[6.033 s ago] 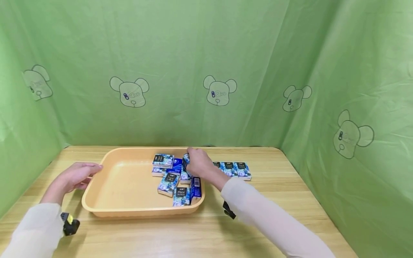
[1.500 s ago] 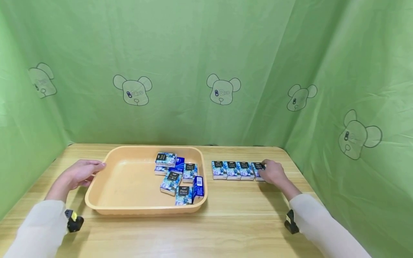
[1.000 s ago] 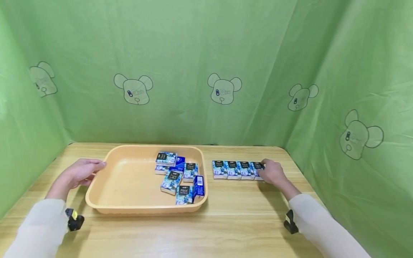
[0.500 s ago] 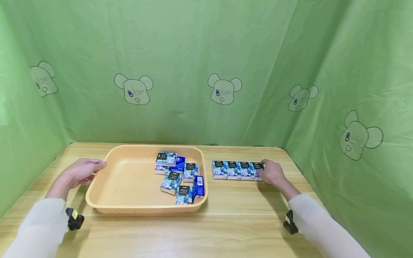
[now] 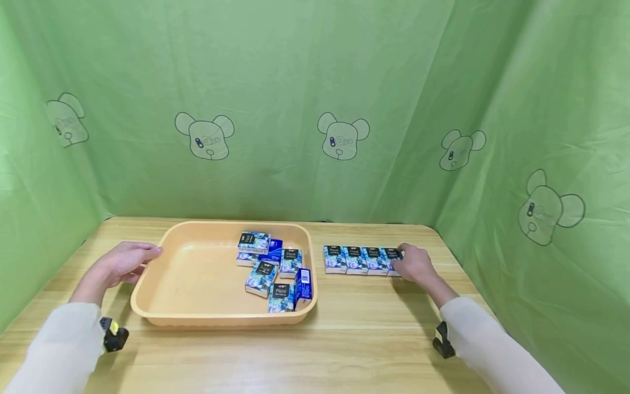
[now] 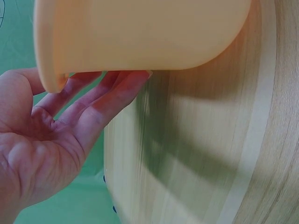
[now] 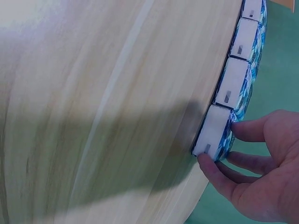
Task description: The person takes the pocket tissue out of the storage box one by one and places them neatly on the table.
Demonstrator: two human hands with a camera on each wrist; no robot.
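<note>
My left hand (image 5: 125,262) holds the left rim of the orange plastic tray (image 5: 197,316). In the left wrist view its fingers (image 6: 105,105) lie against the tray's outer wall, and the thumb is partly hidden behind the rim. To the right of the tray, several tissue packs (image 5: 356,260) with blue floral print form a side-by-side row on the table. My right hand (image 5: 415,264) pinches the rightmost tissue pack (image 7: 214,133), thumb on the printed face and fingertips at its end and side. That pack touches its neighbour.
Several more tissue packs (image 5: 261,278) lie jumbled in the tray's right half, one stacked on another. A dark blue pack (image 5: 303,284) stands on edge by the tray's right wall. Green curtains (image 5: 275,180) with bear outlines enclose the wooden table (image 5: 246,355) at back and sides.
Six seconds ago my right hand was gripping a pack inside the tray; that pack now ends the row. In the last second both hands have stayed almost still. The left hand has kept to the tray rim.
</note>
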